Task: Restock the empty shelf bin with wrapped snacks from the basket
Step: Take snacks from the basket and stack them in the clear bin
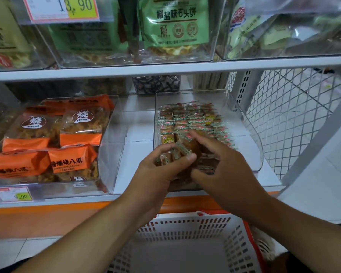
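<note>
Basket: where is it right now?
Head view: the white basket sits at bottom centre, below the shelf edge, under both forearms, directly beneath the clear bin holding snacks.

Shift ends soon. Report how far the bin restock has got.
Nearly done. Done: rows of wrapped snacks already fill the back of the clear bin. In hand: both hands, left and right, hold a last bunch at the bin's front. Left: set these down; the basket shows no snacks in its visible part.
</note>
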